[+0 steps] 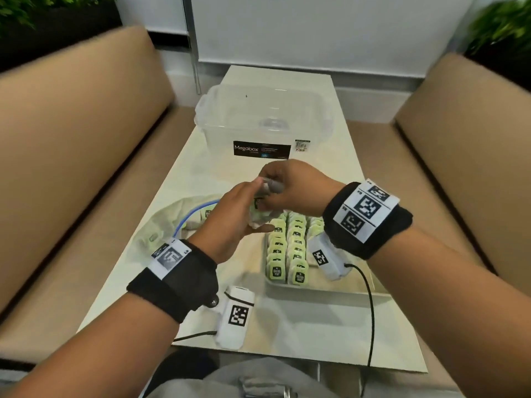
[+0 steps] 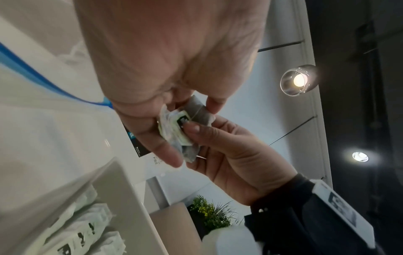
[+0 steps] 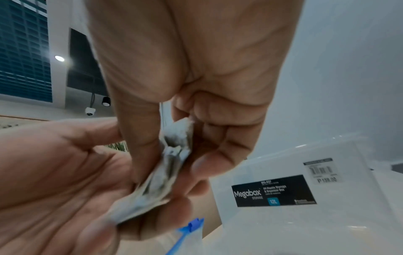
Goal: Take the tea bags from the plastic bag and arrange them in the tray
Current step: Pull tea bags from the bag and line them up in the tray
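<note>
My left hand (image 1: 230,222) and right hand (image 1: 290,188) both grip a small bunch of green-tagged paper tea bags (image 2: 185,127), above the white rectangular tray's (image 1: 316,288) far end. Only my head view shows the clear zip-top plastic bag (image 1: 172,222) left on the worktop (image 1: 287,326).

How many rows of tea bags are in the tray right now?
3. A left row, a middle row, and a right row mostly covered by the right wrist's camera; more may be hidden beneath it in the tray.
</note>
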